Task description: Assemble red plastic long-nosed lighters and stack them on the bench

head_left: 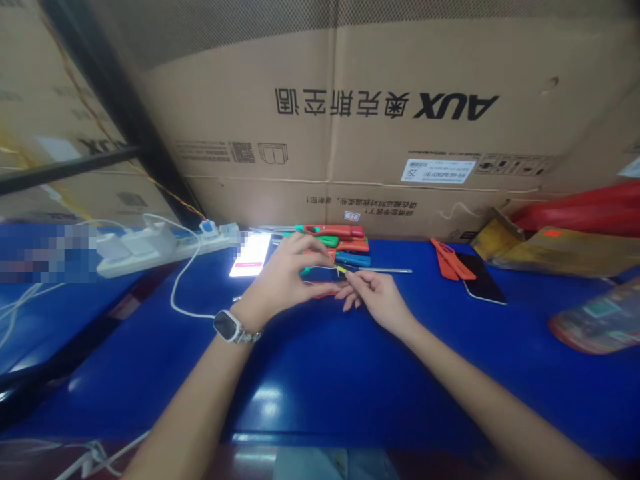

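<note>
Above the blue tabletop (pixel 310 373), my right hand (pixel 383 299) pinches a small yellow-and-black piece (pixel 341 269) between thumb and fingertips. A thin white strand runs from it toward my left hand (pixel 283 280). That hand is curved, its thumb apart from the fingers, with the fingertips close to the piece; no held thing shows in it. Behind the hands lies a cluster of tools with coloured handles: a long red-and-green one (pixel 335 231), a green one (pixel 327 241) and a blue one (pixel 353 259). A thin metal rod (pixel 393 270) sticks out to the right. My left hand partly hides the cluster.
A lit phone (pixel 251 255) lies left of my left hand. A white power strip (pixel 145 257) with plugs and a white cable (pixel 175 293) is farther left. To the right are orange pieces (pixel 450 260), a dark phone (pixel 485 280) and a clear container (pixel 600 317). A large carton (pixel 350 153) stands behind.
</note>
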Tool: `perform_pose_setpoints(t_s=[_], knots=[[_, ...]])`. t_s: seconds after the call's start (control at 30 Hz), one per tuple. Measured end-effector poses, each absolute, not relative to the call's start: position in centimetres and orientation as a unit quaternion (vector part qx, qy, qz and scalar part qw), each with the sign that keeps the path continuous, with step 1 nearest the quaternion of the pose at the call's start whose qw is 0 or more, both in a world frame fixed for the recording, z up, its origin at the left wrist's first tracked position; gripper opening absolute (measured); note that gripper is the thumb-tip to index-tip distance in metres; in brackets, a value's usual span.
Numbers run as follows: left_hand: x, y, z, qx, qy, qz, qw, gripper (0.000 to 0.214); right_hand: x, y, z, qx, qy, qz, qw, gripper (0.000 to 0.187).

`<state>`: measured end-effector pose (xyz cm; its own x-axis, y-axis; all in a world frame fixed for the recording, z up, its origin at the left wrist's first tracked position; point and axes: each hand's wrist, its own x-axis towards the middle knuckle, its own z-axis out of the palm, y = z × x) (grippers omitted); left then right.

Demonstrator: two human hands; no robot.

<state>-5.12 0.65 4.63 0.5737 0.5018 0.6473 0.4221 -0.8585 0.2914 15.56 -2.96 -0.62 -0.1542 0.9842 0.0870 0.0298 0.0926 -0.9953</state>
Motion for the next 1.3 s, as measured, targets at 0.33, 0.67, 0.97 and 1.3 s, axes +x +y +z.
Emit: perform_pose_setpoints(t_s=[0.33, 0.67, 0.97, 1.3], knots=[[-4.3, 0.7, 3.9, 0.911, 0.258, 0.315, 0.071, 0.008, 15.3, -3.2, -0.8, -0.446, -0.598, 0.497, 0.444, 0.044], [-4.6, 1.7, 2.8, 0.921, 0.304, 0.223, 0.094, 0.003, 16.9, -3.2, -0.1, -0.473, -0.806, 0.115, 0.337, 0.009], [-4.5, 2.0, 2.1, 0.922, 0.318, 0.188, 0.112, 0.006, 16.3, -3.2, -1.1, -0.46, -0.82, 0.134, 0.315, 0.018], [-4.6, 2.1, 1.8, 0.917, 0.328, 0.187, 0.131, 0.007, 16.5, -3.3, -1.4, -0.451, -0.827, 0.134, 0.307, 0.024]])
